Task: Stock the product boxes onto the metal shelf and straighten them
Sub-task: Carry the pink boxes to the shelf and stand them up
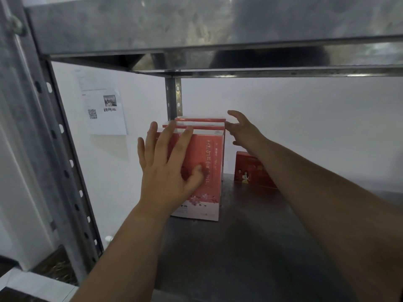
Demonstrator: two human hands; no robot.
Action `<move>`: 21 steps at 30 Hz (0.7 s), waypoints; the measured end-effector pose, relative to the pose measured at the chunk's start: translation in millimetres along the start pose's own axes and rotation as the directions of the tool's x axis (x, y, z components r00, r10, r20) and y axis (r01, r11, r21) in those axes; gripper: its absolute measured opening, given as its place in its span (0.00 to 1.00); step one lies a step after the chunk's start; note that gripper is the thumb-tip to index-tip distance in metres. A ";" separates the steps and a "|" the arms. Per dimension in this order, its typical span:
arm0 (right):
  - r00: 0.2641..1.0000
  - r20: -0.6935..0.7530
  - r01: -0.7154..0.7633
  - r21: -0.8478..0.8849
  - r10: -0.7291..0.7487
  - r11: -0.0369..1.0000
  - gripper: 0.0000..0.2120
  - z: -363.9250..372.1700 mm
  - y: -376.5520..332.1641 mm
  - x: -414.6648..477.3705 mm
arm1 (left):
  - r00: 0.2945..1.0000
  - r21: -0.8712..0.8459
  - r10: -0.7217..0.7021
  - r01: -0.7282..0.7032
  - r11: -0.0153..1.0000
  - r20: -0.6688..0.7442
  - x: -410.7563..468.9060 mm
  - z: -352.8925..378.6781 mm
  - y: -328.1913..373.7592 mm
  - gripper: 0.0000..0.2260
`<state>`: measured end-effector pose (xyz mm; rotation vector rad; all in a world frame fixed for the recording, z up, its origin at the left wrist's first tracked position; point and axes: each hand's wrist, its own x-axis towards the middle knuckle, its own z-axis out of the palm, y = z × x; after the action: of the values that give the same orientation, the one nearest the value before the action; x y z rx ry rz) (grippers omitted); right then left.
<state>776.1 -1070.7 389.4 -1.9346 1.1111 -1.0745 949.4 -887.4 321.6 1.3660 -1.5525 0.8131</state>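
Note:
Three pink-red product boxes (pixel 210 162) with white tops and a blossom print stand upright, one behind the other, at the left of the metal shelf (pixel 239 247). My left hand (pixel 168 168) lies flat with spread fingers against the front box's face and top edge. My right hand (pixel 242 129) is open beside the upper right corner of the rear boxes, fingertips at or just off their edge. A smaller dark red box (pixel 253 171) with a figure on it stands further back to the right, partly hidden by my right forearm.
The upper shelf board (pixel 196 35) hangs low above the boxes. Perforated uprights stand at the left front (pixel 54 171) and rear (pixel 173 97). A white wall with a printed paper sheet (pixel 104 110) lies behind. The shelf's dark surface extends to the right.

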 end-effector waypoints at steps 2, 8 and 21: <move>0.999 -0.046 0.015 -0.134 -0.021 0.991 0.28 -4.3 -0.3 -16.5 | 0.998 -0.002 0.058 -0.058 0.998 -0.031 -1.4 -3.6 4.0 0.28; 0.991 -0.027 0.105 -0.440 -0.130 0.892 0.29 -27.2 11.2 -100.8 | 0.968 -0.074 0.250 -0.247 0.966 0.032 -16.6 -14.0 29.0 0.19; 0.952 0.116 -0.078 -0.804 0.284 0.590 0.30 -29.6 33.0 -316.7 | 0.387 -0.370 0.410 -0.177 0.912 0.826 -83.3 -26.7 88.2 0.27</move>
<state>642.0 -805.6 271.3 -2.4333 1.8019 -0.1696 868.0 -814.5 262.5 1.4264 -2.7065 -0.0265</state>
